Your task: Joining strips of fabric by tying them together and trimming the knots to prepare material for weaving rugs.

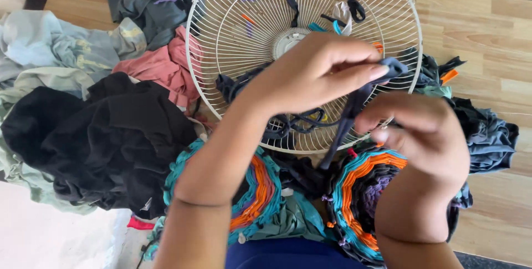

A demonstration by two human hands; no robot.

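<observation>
Lap: a round woven rug (354, 191) of teal, orange and purple rings lies nearest, partly folded.
Right hand (426, 136): fingers pinched closed on the lower part of a dark cloth strip (346, 122).
Left hand (316, 72): thumb and forefinger grasp the strip's upper end, just above the right hand.
Behind the hands: a white wire fan guard (221, 36), with short cloth strips tied to it.
Left side: a black garment (105, 136), a pink cloth (163, 69) and grey clothes (50, 52) heaped on the wooden floor (487, 36).
</observation>
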